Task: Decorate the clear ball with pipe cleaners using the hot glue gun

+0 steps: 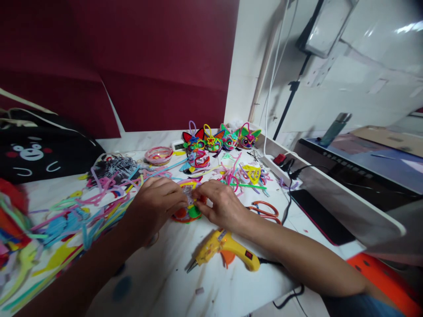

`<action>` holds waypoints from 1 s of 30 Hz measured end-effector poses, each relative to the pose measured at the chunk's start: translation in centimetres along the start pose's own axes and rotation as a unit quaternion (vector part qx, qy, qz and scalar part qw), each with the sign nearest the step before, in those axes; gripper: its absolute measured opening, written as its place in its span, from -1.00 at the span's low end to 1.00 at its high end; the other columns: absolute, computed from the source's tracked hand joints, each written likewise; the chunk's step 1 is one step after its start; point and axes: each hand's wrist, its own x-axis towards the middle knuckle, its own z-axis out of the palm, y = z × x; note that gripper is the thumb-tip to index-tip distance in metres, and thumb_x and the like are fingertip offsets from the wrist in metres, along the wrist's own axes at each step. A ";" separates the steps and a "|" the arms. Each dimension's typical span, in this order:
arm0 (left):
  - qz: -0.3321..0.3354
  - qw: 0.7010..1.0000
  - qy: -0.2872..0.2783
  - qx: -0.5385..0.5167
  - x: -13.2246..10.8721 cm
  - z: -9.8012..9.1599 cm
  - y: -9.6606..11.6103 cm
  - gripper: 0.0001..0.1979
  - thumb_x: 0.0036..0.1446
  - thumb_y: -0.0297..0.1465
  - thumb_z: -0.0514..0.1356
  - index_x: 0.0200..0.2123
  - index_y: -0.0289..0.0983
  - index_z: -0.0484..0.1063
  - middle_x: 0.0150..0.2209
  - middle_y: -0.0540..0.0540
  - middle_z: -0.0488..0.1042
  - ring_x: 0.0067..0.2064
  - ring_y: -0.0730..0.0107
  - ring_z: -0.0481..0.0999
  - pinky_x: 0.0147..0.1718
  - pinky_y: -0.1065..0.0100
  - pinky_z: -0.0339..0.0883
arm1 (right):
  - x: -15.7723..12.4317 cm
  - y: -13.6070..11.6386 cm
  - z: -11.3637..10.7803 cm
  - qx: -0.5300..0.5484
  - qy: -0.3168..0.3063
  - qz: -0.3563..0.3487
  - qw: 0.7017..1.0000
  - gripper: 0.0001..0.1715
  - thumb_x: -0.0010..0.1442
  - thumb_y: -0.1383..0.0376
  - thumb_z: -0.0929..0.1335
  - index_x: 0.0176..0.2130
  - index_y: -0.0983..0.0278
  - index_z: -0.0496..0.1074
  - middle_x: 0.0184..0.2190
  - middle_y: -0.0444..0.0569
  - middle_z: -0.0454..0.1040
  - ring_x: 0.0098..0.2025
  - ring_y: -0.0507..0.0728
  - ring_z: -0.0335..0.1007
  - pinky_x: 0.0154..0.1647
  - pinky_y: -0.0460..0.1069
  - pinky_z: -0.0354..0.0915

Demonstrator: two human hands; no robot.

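Note:
Both hands are at a small, colourful pipe-cleaner mask (185,215) on the white table, with orange, green and yellow patches along its edge. My left hand (161,204) closes on its left side with fingers bent. From the right, my right hand (220,202) pinches at its middle, beside a clear shiny patch. The fingers cover much of the mask. A yellow hot glue gun (228,248) lies just in front, its metal nozzle pointing left. Orange-handled scissors (266,212) lie right of my right hand, partly behind the forearm.
Several bright cat-faced ornaments (230,140) line the back. A round woven bowl (158,155) sits left of them. Loose pipe cleaners (66,220) cover the left side. A black phone (322,216), power strip (282,167) and cables are right, along a raised white edge. A black bag (46,152) stands far left.

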 end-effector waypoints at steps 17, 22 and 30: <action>-0.049 0.997 -0.028 0.048 -0.2 -0.4 1.5 -0.72 0.34 -0.41 0.03 -0.40 -0.24 0.47 -0.40 -0.05 0.46 -0.32 0.31 0.42 -0.28 0.29 0.24 | -0.1 0.0 0.0 -0.018 -0.004 -0.005 1.000 -0.87 0.17 0.49 0.34 -0.29 0.28 0.41 -0.37 -0.03 0.50 -0.27 0.12 0.40 -0.17 -0.03 0.29; -0.055 0.996 -0.027 0.063 -0.5 -0.1 1.8 -0.74 0.35 -0.41 0.02 -0.36 -0.26 0.45 -0.33 -0.07 0.51 -0.28 0.26 0.46 -0.25 0.25 0.29 | -0.1 0.1 0.0 -0.023 -0.001 -0.006 1.000 -0.88 0.17 0.48 0.34 -0.28 0.29 0.42 -0.37 -0.03 0.50 -0.27 0.13 0.42 -0.17 -0.03 0.30; -0.007 0.998 0.014 0.059 -0.9 0.0 2.2 -0.75 0.35 -0.45 0.04 -0.35 -0.30 0.46 -0.29 -0.14 0.50 -0.18 0.21 0.47 -0.19 0.22 0.34 | 0.0 -0.1 -0.1 -0.032 -0.009 -0.004 0.999 -0.88 0.15 0.49 0.35 -0.30 0.30 0.42 -0.38 -0.03 0.50 -0.28 0.12 0.40 -0.19 -0.03 0.29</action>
